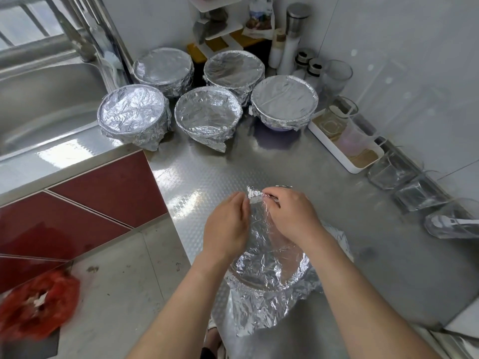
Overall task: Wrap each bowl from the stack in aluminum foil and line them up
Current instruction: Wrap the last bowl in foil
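A bowl (269,270) partly covered in crinkled aluminum foil sits on the steel counter near me. My left hand (226,224) and my right hand (291,216) reach over its far rim, and both pinch a crumpled foil edge (252,194) there. Loose foil hangs down the bowl's near side. Several foil-wrapped bowls stand in two rows at the back of the counter, among them one at the left (133,114), one in the middle (207,115) and one at the right (283,101).
A steel sink (44,99) lies at the back left. A white tray (348,161) with glasses and several loose glass containers (391,174) line the right wall. Bottles and a rack stand at the back. A red bag (36,304) sits low on the left.
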A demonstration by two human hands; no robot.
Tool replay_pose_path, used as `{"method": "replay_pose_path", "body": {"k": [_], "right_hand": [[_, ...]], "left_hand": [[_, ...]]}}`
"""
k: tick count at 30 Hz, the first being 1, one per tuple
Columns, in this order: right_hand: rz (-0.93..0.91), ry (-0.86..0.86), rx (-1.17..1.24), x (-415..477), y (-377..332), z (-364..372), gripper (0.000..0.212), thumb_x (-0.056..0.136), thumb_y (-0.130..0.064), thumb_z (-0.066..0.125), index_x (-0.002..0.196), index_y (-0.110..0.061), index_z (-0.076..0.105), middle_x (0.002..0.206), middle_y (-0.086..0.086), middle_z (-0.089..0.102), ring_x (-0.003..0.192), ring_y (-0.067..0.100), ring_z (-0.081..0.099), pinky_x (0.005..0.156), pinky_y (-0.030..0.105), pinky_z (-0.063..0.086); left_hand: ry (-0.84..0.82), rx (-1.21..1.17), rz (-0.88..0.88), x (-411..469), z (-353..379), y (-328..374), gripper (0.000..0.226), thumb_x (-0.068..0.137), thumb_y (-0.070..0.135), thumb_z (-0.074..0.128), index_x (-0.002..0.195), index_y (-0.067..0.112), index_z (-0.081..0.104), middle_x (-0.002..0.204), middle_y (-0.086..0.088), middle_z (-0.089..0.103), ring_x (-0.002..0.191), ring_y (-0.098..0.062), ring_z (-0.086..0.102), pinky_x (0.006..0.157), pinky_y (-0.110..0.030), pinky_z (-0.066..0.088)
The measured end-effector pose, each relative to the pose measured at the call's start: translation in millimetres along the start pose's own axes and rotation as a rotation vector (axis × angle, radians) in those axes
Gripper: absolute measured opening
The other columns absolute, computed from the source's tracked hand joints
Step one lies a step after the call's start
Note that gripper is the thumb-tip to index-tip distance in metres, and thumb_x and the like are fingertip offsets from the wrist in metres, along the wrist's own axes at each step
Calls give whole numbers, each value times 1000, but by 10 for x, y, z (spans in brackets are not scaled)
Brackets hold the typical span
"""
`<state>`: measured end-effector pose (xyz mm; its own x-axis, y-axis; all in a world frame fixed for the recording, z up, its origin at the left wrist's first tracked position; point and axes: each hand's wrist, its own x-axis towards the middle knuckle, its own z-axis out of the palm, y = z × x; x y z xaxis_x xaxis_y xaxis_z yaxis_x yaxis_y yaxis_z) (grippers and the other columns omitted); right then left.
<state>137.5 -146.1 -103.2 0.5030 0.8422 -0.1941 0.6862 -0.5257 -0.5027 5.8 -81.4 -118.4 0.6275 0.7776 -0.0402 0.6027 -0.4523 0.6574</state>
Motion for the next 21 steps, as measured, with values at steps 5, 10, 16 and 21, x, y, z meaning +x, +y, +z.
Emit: {"method": "replay_pose_path", "body": {"k": [5, 10, 16, 21], "right_hand": [[-28, -41, 14, 78, -42, 29, 20, 98, -25, 51, 109, -21, 68, 102, 1, 72, 100, 26, 63, 91, 41, 46], [-95, -145, 113, 122, -41, -20, 22, 96, -25, 56, 114, -23, 69, 112, -2, 71, 107, 21, 62, 99, 44, 44], [-134, -199, 153, 87, 31, -84, 34, 97, -29, 56, 130, -23, 59, 133, -8, 58, 123, 11, 52, 105, 31, 40], [10, -230, 125, -3, 204, -181, 36, 100, -36, 47, 134, -27, 56, 118, -7, 66, 103, 8, 61, 91, 27, 45]], "left_hand": [[-44, -2, -50, -84, 65, -19, 30, 106, 29, 29, 123, 14, 49, 117, -4, 59, 102, -26, 57, 77, -32, 40], [-163, -47, -49, 19, -76, -63, 58, 100, 18, 42, 155, 18, 21, 162, -3, 18, 149, -17, 14, 119, -28, 14], [-255, -2, 55, 258, -248, -37, 36, 96, 23, 55, 131, 17, 60, 131, -3, 61, 120, -20, 54, 92, -19, 36], [-164, 58, 49, 161, -218, -125, 28, 97, 35, 55, 86, 16, 72, 76, -1, 69, 74, -21, 62, 69, -34, 45]]}}
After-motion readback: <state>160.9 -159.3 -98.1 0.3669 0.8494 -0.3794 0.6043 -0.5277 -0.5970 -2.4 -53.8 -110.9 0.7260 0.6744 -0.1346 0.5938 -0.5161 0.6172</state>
